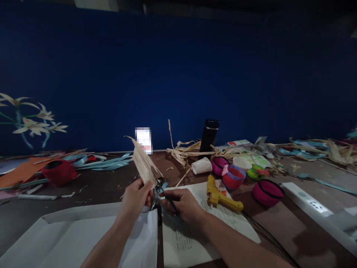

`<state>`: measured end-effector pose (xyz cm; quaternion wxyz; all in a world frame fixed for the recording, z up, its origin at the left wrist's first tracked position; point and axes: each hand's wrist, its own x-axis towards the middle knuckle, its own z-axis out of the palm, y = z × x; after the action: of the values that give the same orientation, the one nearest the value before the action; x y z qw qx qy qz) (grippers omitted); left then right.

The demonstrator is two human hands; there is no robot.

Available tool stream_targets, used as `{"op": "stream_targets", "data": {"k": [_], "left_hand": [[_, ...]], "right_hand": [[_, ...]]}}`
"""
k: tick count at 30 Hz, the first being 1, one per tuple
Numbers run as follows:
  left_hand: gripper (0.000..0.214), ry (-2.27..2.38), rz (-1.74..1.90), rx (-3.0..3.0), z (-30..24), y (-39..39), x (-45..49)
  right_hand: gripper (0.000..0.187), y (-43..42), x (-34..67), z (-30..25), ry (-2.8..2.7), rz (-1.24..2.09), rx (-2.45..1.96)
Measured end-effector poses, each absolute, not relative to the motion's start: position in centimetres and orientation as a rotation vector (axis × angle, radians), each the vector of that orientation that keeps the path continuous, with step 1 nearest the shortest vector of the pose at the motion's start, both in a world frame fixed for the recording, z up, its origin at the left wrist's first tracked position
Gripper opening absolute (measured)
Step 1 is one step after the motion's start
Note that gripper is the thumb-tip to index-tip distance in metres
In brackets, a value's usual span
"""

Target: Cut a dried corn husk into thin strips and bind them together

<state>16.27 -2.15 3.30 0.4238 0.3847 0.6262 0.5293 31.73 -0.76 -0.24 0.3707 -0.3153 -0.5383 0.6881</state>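
My left hand (137, 196) pinches the lower end of a pale dried corn husk (143, 163), which stands up and leans to the left. Close against it, my right hand (182, 204) is closed around what looks like a pair of scissors (162, 191) with dark handles. The metal parts lie right beside the husk's base; whether they touch it I cannot tell. Below the right hand spreads a printed sheet (184, 238). A yellow glue gun (223, 199) rests on that sheet, to the right of this hand.
White paper (95, 230) covers the left front. Behind stand a black flask (209, 137), a tipped paper cup (202, 166) and several small coloured containers. A white power strip (312, 204) lies right. Blue ribbons (111, 163), a red roll (59, 172) and husk flowers (33, 125) are left.
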Motion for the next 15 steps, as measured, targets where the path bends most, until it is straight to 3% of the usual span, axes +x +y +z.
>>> {"op": "stream_targets", "data": {"k": [15], "left_hand": [[0.025,1.622,1.315,0.991,3.68,-2.20,16.31]], "right_hand": [[0.043,-1.05,31.83,0.63,-1.449,1.741,-0.894]]}}
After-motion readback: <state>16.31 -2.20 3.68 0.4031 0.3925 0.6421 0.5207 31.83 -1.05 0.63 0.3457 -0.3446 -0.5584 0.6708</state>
